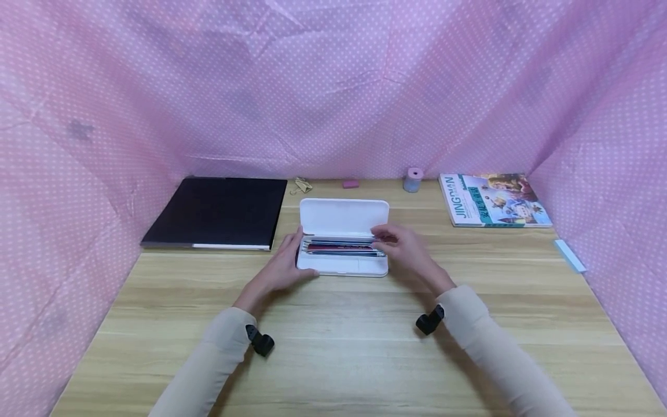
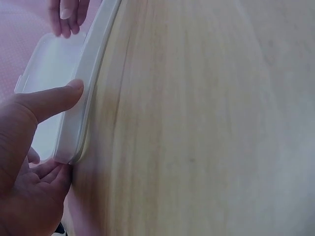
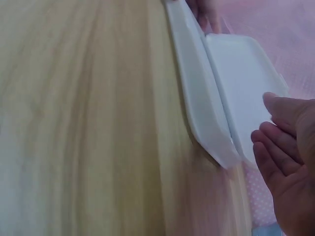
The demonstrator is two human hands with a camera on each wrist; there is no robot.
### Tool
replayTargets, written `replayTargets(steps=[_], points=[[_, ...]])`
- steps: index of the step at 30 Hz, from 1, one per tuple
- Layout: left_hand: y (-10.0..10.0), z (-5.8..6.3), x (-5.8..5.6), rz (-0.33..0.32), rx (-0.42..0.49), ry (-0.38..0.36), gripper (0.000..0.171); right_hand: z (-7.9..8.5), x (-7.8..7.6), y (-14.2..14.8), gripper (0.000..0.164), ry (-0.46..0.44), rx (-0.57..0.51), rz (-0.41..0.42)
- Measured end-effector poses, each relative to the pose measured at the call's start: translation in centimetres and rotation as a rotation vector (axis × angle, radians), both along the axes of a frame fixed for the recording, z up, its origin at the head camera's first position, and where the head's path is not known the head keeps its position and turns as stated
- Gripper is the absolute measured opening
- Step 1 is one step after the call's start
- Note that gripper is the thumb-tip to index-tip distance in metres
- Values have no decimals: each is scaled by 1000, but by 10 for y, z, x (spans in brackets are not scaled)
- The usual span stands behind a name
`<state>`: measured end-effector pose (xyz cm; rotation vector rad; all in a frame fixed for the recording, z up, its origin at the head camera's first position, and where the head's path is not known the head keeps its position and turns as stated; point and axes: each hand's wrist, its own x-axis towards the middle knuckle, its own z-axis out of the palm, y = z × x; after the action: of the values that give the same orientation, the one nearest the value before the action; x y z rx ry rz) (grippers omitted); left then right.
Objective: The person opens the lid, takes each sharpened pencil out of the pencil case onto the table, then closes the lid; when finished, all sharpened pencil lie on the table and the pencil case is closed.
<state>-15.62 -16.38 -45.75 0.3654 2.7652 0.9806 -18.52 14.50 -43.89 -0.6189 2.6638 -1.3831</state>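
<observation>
Pencils [image 1: 341,247] run lengthwise through the pencil case [image 1: 328,264] between your left hand [image 1: 283,268], gripping its left end, and your empty right hand [image 1: 406,249].

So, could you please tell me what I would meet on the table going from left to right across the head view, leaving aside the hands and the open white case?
Flat black rectangular item, yellowish clip, pink block, small spool, illustrated book, pale blue strip.
</observation>
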Motion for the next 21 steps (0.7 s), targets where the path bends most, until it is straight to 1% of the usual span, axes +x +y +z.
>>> replayTargets(steps=[4,8,11,18,21], points=[[0,1,0,1,-5,3,115,-1,1,-9,28,-9,57,55],[0,1,0,7,-11,0,116,0,1,-14,26,-7,169,101],[0,1,0,6,-12,-2,115,2,0,-16,26,-4,224,133],[0,0,1,10,5,0,115,5,-5,-19,23,-28,259,175],[0,0,1,12,8,-3,115,5,-8,-20,22,-7,279,191]])
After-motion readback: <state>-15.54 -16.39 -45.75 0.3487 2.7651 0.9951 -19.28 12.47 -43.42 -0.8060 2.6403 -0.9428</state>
